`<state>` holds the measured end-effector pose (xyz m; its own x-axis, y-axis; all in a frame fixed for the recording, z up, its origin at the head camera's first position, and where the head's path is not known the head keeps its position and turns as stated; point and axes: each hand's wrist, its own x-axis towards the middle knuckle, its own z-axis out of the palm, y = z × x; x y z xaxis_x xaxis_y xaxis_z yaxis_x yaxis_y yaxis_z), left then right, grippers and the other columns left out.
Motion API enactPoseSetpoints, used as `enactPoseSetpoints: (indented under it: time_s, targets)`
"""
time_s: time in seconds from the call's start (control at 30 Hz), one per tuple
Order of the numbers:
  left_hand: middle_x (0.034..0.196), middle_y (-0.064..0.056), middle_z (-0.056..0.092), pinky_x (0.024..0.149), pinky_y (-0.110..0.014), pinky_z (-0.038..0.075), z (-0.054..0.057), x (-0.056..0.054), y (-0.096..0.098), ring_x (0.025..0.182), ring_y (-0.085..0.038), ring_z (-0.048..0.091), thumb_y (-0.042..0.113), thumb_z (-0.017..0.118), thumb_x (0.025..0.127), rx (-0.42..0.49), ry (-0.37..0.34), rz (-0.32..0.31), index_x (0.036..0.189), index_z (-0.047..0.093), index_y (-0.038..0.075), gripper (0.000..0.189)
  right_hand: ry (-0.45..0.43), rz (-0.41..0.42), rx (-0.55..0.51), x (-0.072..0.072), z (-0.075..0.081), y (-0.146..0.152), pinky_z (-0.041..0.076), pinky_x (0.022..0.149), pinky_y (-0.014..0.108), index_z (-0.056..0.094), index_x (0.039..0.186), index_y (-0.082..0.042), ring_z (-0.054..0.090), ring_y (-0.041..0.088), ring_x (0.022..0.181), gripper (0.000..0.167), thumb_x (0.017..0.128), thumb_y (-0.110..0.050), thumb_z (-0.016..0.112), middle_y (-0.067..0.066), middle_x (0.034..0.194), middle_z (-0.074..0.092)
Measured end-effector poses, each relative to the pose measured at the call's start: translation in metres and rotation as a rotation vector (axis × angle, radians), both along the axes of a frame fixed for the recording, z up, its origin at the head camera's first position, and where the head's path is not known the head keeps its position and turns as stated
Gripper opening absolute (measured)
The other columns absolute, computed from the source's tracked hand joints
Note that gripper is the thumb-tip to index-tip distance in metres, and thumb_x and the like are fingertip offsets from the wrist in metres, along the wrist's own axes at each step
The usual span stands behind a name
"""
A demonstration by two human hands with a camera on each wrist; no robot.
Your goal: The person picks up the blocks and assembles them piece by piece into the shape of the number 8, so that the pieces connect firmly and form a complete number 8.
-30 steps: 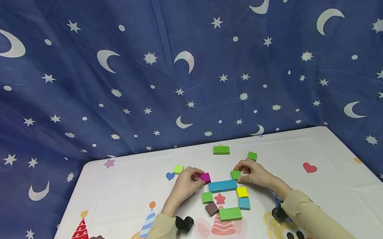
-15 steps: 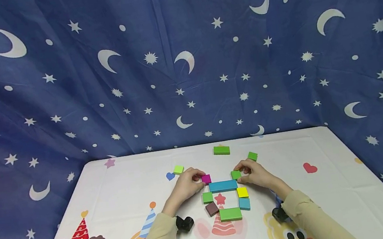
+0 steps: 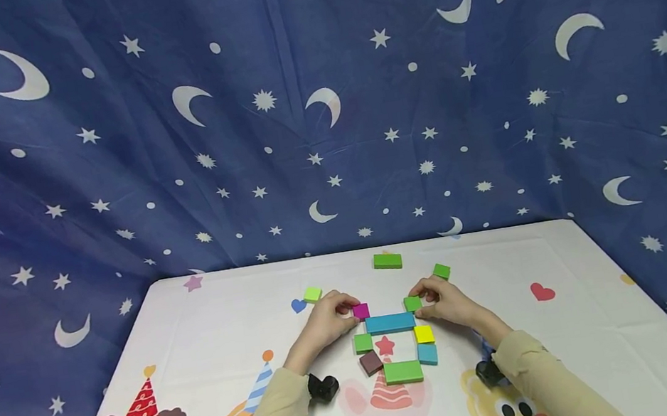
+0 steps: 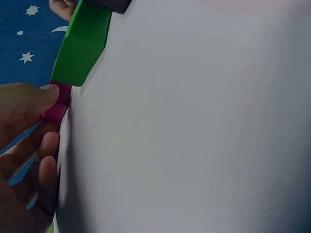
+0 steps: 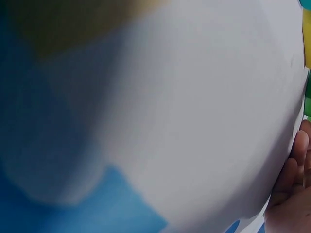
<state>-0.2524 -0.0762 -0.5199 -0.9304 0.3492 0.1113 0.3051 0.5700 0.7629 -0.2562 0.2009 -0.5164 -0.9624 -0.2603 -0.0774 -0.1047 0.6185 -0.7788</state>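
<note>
My left hand point(image 3: 327, 320) pinches a magenta block point(image 3: 360, 312) between thumb and fingers, at the far left corner of a ring of blocks. Across from it, my right hand point(image 3: 445, 303) pinches a small green block point(image 3: 412, 304) at the far right corner. Between and just nearer lies a long blue block point(image 3: 390, 324). Below on the left are a green cube point(image 3: 363, 343) and a tilted brown block point(image 3: 371, 363). On the right sit a yellow block point(image 3: 423, 334) and a light blue block point(image 3: 428, 354). A long green block point(image 3: 403, 372) closes the near side.
Beyond the hands lie a long green block point(image 3: 387, 262), a small green block point(image 3: 442, 271) and a lime block point(image 3: 313, 294). The white tablecloth point(image 3: 198, 343) carries printed animals. A dark blue curtain point(image 3: 322, 130) with moons and stars hangs behind the table.
Both hands keep their places at the magenta and green blocks. The whole view shifts very slightly; no block visibly moves relative to the others.
</note>
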Motion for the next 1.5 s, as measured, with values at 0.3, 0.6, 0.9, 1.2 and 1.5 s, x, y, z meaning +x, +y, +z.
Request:
enactPoseSetpoints:
  time_s: [0.3, 0.6, 0.9, 1.2, 1.5]
  targets:
    - [0.090, -0.009, 0.060, 0.073, -0.021, 0.043, -0.001, -0.002, 0.000, 0.083, -0.016, 0.054, 0.004, 0.075, 0.076, 0.057, -0.020, -0.009, 0.102, 0.071, 0.005, 0.027, -0.011, 0.004, 0.005, 0.002, 0.004, 0.000, 0.036, 0.075, 0.030, 0.064, 0.111, -0.004, 0.042, 0.020, 0.086, 0.037, 0.076, -0.006, 0.076, 0.012, 0.101, 0.054]
    - [0.089, -0.008, 0.059, 0.071, -0.019, 0.042, -0.005, -0.004, -0.002, 0.081, -0.014, 0.052, 0.004, 0.076, 0.075, 0.069, -0.029, 0.001, 0.102, 0.071, 0.005, 0.027, -0.080, 0.001, -0.058, 0.001, 0.009, 0.005, 0.043, 0.075, 0.024, 0.057, 0.123, -0.001, 0.049, 0.019, 0.088, 0.048, 0.079, -0.008, 0.074, 0.012, 0.106, 0.060]
    - [0.090, -0.008, 0.059, 0.071, -0.018, 0.042, -0.006, -0.003, -0.003, 0.081, -0.012, 0.052, 0.004, 0.075, 0.075, 0.097, -0.053, 0.001, 0.103, 0.071, 0.004, 0.028, -0.026, 0.025, -0.030, 0.008, 0.015, 0.015, 0.048, 0.078, 0.026, 0.059, 0.121, -0.001, 0.058, 0.018, 0.090, 0.038, 0.084, -0.007, 0.069, 0.012, 0.106, 0.065]
    - [0.090, -0.009, 0.059, 0.072, -0.018, 0.042, -0.009, -0.005, -0.004, 0.081, -0.014, 0.052, 0.005, 0.076, 0.075, 0.100, -0.039, -0.003, 0.103, 0.071, 0.004, 0.029, 0.145, -0.117, 0.036, 0.007, 0.021, 0.028, 0.050, 0.078, 0.029, 0.066, 0.111, -0.003, 0.061, 0.020, 0.088, 0.024, 0.086, -0.004, 0.065, 0.012, 0.099, 0.069]
    - [0.085, -0.006, 0.056, 0.069, -0.019, 0.043, -0.009, -0.003, -0.008, 0.077, -0.010, 0.052, 0.007, 0.074, 0.075, 0.160, 0.025, -0.059, 0.101, 0.071, 0.003, 0.027, 0.261, -0.194, 0.112, -0.006, 0.023, 0.044, 0.051, 0.079, 0.030, 0.065, 0.110, -0.002, 0.061, 0.022, 0.086, 0.026, 0.085, -0.002, 0.065, 0.014, 0.099, 0.067]
